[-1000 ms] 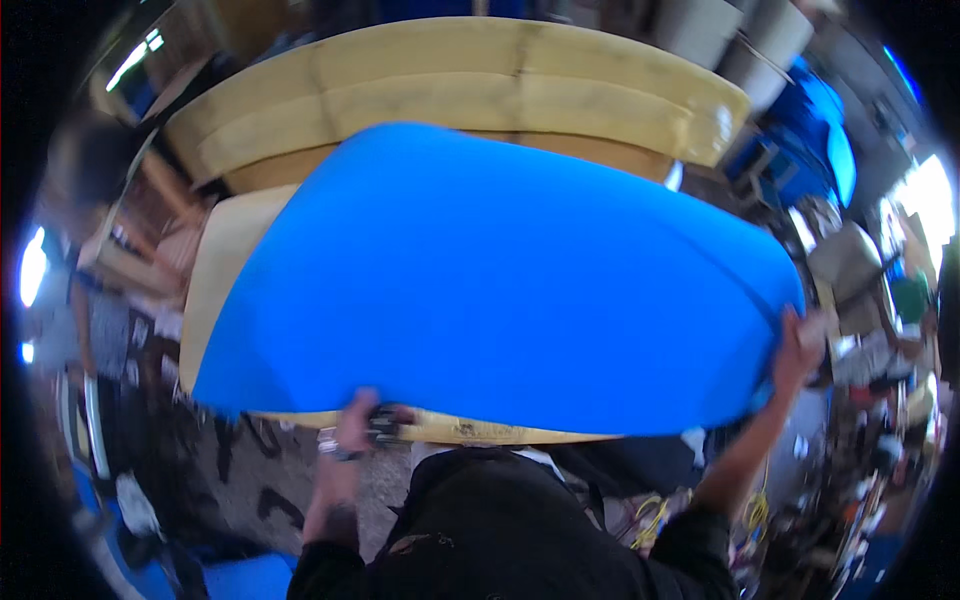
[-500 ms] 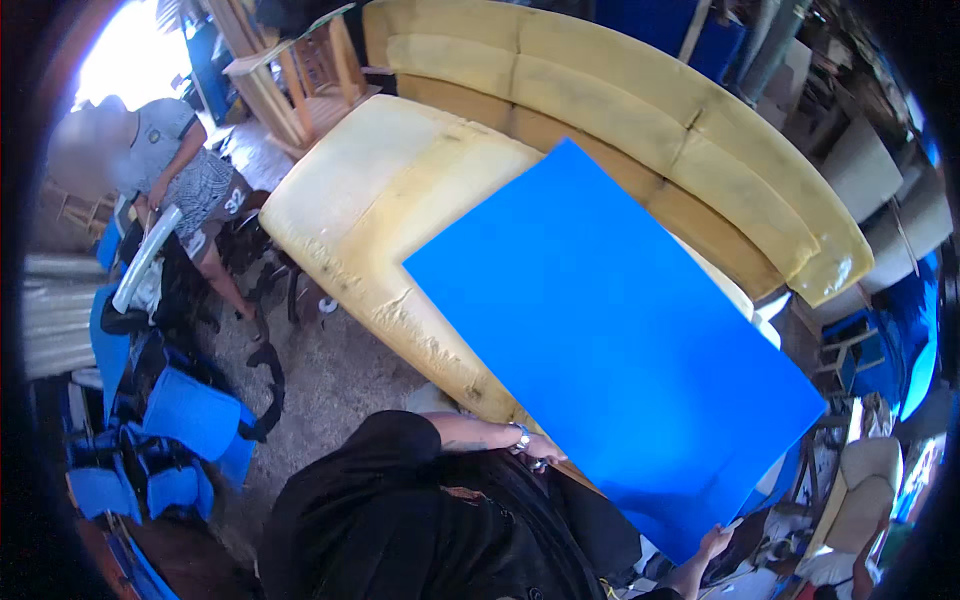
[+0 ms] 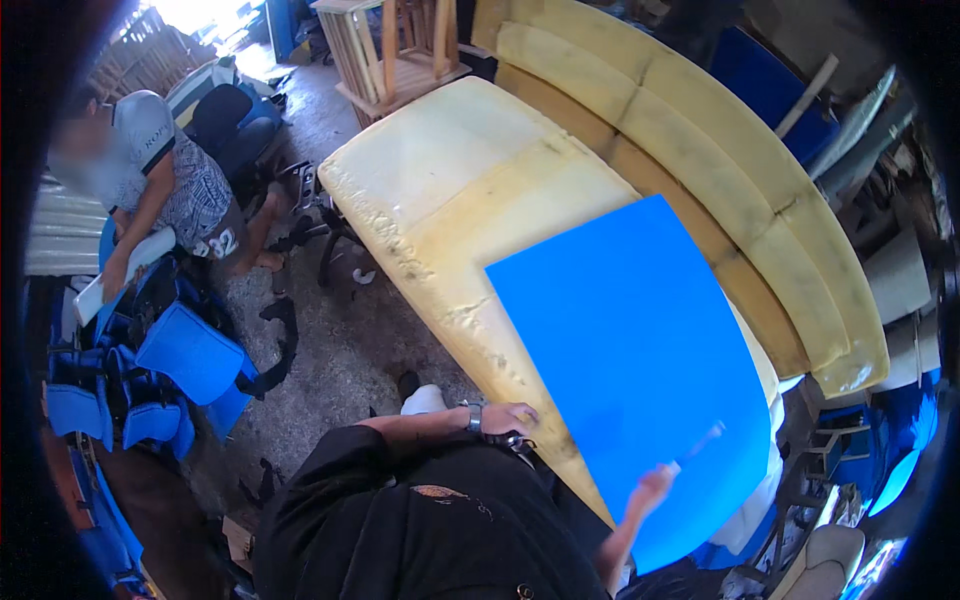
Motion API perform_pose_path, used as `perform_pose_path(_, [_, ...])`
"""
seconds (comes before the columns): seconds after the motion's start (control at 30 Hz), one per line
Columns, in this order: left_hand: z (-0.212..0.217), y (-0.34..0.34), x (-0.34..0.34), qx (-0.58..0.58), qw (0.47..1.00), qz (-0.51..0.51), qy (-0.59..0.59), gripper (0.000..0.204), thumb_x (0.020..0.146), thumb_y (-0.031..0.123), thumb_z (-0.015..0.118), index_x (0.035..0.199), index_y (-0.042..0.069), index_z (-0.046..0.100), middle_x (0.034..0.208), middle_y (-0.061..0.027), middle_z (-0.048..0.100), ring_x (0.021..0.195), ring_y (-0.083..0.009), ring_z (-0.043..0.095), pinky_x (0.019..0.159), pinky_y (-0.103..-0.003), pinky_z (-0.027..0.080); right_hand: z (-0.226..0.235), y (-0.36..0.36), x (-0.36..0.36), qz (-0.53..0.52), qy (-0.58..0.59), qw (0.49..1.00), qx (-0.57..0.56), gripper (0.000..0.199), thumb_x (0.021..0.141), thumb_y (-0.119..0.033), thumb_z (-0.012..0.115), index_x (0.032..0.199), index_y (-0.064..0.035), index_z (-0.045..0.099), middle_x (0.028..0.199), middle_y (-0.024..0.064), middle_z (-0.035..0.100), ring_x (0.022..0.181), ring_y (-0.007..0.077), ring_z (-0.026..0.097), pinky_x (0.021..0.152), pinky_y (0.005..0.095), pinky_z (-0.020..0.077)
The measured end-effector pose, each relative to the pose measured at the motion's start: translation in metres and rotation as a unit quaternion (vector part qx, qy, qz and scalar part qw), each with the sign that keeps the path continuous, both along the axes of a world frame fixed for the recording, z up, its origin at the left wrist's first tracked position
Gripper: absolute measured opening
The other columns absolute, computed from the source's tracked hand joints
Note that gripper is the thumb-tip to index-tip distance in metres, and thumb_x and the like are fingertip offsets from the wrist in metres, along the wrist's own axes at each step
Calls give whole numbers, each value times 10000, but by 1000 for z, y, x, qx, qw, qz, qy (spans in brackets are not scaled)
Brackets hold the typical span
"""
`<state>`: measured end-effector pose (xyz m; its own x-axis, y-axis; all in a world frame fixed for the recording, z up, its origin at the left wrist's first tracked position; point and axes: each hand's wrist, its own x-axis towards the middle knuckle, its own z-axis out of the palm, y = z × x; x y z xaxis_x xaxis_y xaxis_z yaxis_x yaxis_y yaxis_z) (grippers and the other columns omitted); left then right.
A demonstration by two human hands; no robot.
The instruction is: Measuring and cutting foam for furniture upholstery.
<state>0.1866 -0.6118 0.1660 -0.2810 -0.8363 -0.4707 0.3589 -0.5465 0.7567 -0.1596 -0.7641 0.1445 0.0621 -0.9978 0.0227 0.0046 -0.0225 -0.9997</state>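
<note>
Blue sheet lies flat across the near end of the yellow foam slab, its lower corner overhanging the slab edge. Right hand sits at the sheet's bottom edge holding a thin stick-like tool, blurred, finger grip unclear. Left hand rests at the slab's near edge with fingers curled; can't tell if it grips anything

A wooden stool frame is seen at the top. Blue plastic seats are piled on the floor at the left, where another person is seated. A curved yellow foam backrest is seen behind.
</note>
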Motion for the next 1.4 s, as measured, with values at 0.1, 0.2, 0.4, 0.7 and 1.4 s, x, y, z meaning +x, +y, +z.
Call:
perform_pose_path(0.1, [2, 32, 65, -63, 955, -120, -263, 648, 720, 179, 531, 1256, 22, 203, 913, -153, 566, 815, -192, 550, 709, -295, 425, -4, 65, 201, 253, -13, 957, 139, 223, 844, -277, 483, 770, -72, 438, 557, -25, 365, 504, 80, 363, 426, 242, 312])
perform_pose_path(0.2, [6, 81, 145, -141, 945, 10, -295, 719, 697, 182, 551, 1271, 31, 144, 911, -186, 559, 825, -241, 562, 738, -325, 429, 22, 132, 345, 480, 194, 853, 56, 189, 774, -107, 573, 725, -47, 401, 737, 72, 554, 720, 140, 540, 584, 300, 434])
perform_pose_path(0.4, [37, 169, 289, -74, 923, -53, -373, 841, 689, 218, 584, 1286, 30, 22, 944, -211, 559, 860, -337, 555, 758, -371, 434, 52, 201, 501, 573, 64, 787, 220, 274, 702, -81, 636, 706, -55, 363, 787, 83, 581, 740, 129, 544, 674, 263, 440])
perform_pose_path(0.7, [26, 200, 462, 25, 937, 15, -349, 289, 812, 263, 519, 989, 35, 510, 700, -96, 560, 613, -199, 546, 557, -295, 434, 49, 99, 630, 551, 190, 796, 164, 157, 696, -120, 652, 778, -36, 549, 726, 33, 560, 684, 102, 524, 620, 231, 430])
perform_pose_path(1.4, [-96, 154, 834, 101, 904, 47, -412, 283, 831, 279, 458, 791, 58, 630, 694, -117, 611, 649, -171, 589, 595, -293, 433, -56, -2, 876, 2, 319, 942, 103, 202, 721, -228, 602, 657, -84, 475, 550, -20, 433, 497, 76, 416, 435, 270, 350])
